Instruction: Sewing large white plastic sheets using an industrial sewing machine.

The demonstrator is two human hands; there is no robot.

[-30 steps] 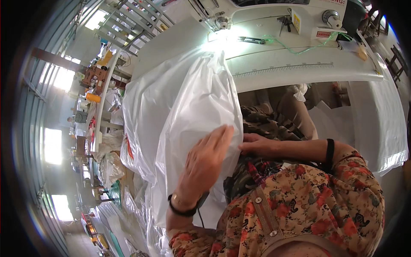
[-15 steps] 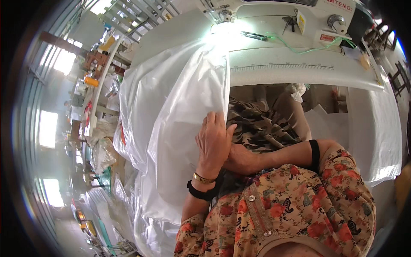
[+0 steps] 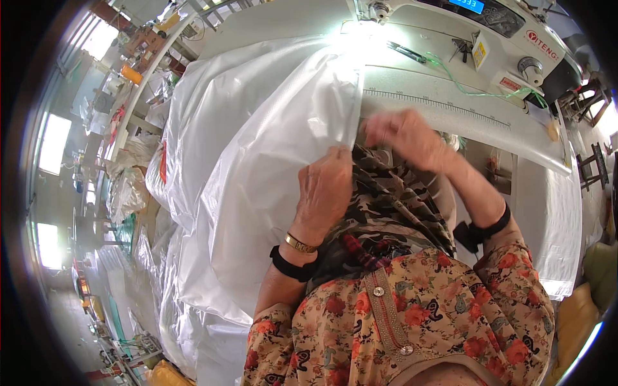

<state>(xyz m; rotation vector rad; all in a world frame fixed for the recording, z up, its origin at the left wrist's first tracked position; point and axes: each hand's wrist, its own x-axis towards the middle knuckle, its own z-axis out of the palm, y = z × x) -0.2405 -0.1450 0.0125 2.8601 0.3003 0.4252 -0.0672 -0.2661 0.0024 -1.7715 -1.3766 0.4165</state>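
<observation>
A large sheet of shiny white plastic (image 3: 257, 148) spreads over the left of the table and hangs down beside my lap. Its far end runs under the bright lamp of a sewing machine (image 3: 508, 38). My left hand (image 3: 325, 190), with a gold watch at the wrist, is closed on the sheet's right edge, fingers bent. To its right and farther off, my right hand (image 3: 412, 138) hovers over my camouflage-patterned lap, near the sheet's edge. Motion smears its fingers, so whether they hold anything is unclear.
On the machine table lie dark thread snips (image 3: 407, 53) with a green cord (image 3: 450, 74). A printed ruler (image 3: 438, 103) follows the table's near edge. More white sheeting (image 3: 557, 225) hangs at the right. At far left is a cluttered bench with an orange thread cone (image 3: 131, 74).
My right hand has come up from beneath the left wrist and moved right and away from me. My left hand stays at the sheet's edge, its fingers now more bent. The view has turned slightly.
</observation>
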